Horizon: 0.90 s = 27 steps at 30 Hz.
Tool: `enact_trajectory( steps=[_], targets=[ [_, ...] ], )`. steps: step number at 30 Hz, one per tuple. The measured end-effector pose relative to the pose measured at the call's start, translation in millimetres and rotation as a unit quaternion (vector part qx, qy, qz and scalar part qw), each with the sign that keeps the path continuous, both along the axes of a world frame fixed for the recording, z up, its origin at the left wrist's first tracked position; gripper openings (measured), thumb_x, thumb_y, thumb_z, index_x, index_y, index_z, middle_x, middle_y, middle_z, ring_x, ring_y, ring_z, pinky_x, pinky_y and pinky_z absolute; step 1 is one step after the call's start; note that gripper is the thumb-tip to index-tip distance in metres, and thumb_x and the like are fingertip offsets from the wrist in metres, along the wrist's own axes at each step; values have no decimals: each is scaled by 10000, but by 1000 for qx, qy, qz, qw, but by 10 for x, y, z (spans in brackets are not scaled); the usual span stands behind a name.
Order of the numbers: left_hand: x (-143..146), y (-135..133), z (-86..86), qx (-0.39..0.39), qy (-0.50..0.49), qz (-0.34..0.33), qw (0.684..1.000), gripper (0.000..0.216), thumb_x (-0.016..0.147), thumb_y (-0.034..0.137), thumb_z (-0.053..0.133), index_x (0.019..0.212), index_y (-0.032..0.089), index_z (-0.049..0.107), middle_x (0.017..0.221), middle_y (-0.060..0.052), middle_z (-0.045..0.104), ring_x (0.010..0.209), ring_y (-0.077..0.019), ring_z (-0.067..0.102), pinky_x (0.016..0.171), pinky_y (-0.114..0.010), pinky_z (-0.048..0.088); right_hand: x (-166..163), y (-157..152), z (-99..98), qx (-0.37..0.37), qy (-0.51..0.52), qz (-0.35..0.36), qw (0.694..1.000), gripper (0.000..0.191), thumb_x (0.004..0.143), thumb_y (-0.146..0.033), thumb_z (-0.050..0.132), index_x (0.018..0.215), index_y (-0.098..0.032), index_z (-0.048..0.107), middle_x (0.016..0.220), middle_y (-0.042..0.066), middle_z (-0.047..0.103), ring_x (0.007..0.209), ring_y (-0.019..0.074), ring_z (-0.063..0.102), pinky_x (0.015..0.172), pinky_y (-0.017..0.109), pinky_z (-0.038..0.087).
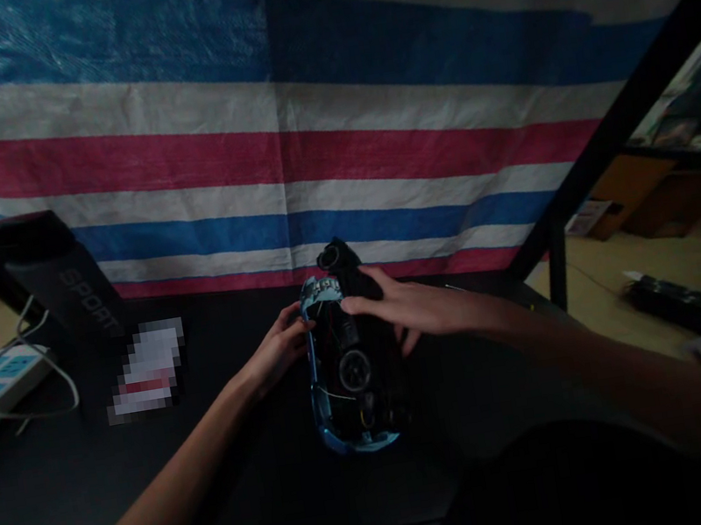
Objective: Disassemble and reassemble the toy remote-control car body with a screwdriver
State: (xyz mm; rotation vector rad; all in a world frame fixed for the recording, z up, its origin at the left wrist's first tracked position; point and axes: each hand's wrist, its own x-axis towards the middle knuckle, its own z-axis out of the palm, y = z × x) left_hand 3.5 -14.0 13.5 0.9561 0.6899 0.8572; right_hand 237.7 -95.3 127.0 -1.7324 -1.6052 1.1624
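Observation:
A toy car lies upside down on the black table, its shiny blue body shell (323, 418) underneath. Its black chassis (375, 356) is tilted up out of the shell, with wheels and a few thin wires showing. My left hand (286, 336) has its fingers curled against the left edge of the shell, near the far end. Gripping the far part of the chassis is my right hand (390, 302), thumb on top and the other fingers around its right side. Dim light hides most detail inside the car.
A white power strip (3, 380) with a looped cable lies at the left. Near it stand a dark "SPORT" container (70, 280) and a blurred-out flat item (148, 370). Behind the table hangs a striped plastic sheet (307, 154) on a black frame.

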Motion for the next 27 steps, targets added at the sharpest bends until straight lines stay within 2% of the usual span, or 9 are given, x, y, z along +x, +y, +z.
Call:
enact_trajectory(
  steps=[3, 5, 7, 11, 13, 17, 22, 24, 27],
  targets=[
    [0, 23, -43, 9, -12, -2, 1000, 580, 737, 241, 910, 1235, 235, 612, 1115, -53, 740, 1031, -231, 725, 918, -355, 541, -319, 67, -54, 83, -103, 15, 991, 1041, 736, -668, 845, 1626, -250, 503, 1334, 219, 729, 1093, 435, 751, 985, 618, 572],
    [4, 41, -85, 15, -13, -2, 1000, 563, 742, 239, 903, 1221, 223, 608, 1121, -59, 740, 1042, -233, 725, 920, -353, 542, -479, 89, -89, 93, -171, 26, 980, 1057, 693, -669, 854, 1587, -191, 556, 1346, 263, 707, 1251, 510, 670, 1081, 688, 481],
    [14, 57, -124, 16, -13, 1, 1000, 562, 747, 227, 895, 1228, 207, 605, 1112, -65, 740, 1040, -235, 725, 924, -354, 540, -602, 92, -90, 79, -261, 40, 961, 1085, 730, -693, 792, 1610, -126, 508, 1358, 305, 685, 1286, 527, 646, 1085, 686, 468],
    [28, 72, -163, 7, -21, 8, 1000, 573, 761, 200, 872, 1267, 184, 604, 1083, -73, 750, 1025, -244, 728, 932, -361, 533, -765, 69, -35, 67, -406, 62, 909, 996, 880, -701, 589, 1611, -41, 442, 1324, 321, 697, 1229, 462, 700, 1006, 538, 541],
    [26, 78, -164, 6, -24, -2, 1000, 544, 776, 197, 845, 1266, 184, 609, 1091, -77, 761, 1018, -245, 735, 923, -357, 533, -814, 58, -11, 63, -427, 67, 899, 958, 905, -686, 555, 1599, -34, 449, 1299, 308, 715, 1214, 442, 711, 971, 495, 558],
    [13, 89, -154, 5, -31, -23, 999, 469, 798, 240, 793, 1234, 191, 625, 1125, -77, 772, 1011, -245, 745, 917, -357, 537, -836, 46, 32, 54, -433, 68, 897, 934, 914, -623, 576, 1601, -7, 428, 1315, 323, 710, 1257, 450, 688, 982, 497, 552],
    [9, 55, -107, 9, -12, -28, 1000, 589, 784, 242, 838, 1319, 196, 596, 1247, -109, 760, 1130, -277, 738, 1002, -392, 532, -755, 42, 114, 11, -391, 70, 918, 935, 881, -692, 569, 1551, -46, 485, 1265, 289, 739, 1179, 443, 723, 893, 482, 568],
    [11, 36, -89, 10, -7, -23, 1000, 627, 770, 230, 852, 1338, 195, 591, 1298, -118, 746, 1167, -283, 729, 1018, -396, 532, -730, 40, 139, 7, -394, 74, 916, 925, 875, -709, 560, 1533, -62, 501, 1265, 277, 741, 1166, 435, 727, 883, 478, 563],
    [11, 20, -78, 7, -3, -21, 1000, 645, 762, 225, 864, 1344, 197, 587, 1322, -124, 737, 1198, -288, 721, 1034, -405, 537, -718, 31, 158, 12, -417, 81, 905, 927, 877, -731, 546, 1529, -73, 502, 1298, 275, 732, 1202, 431, 712, 950, 494, 534]
  ],
)
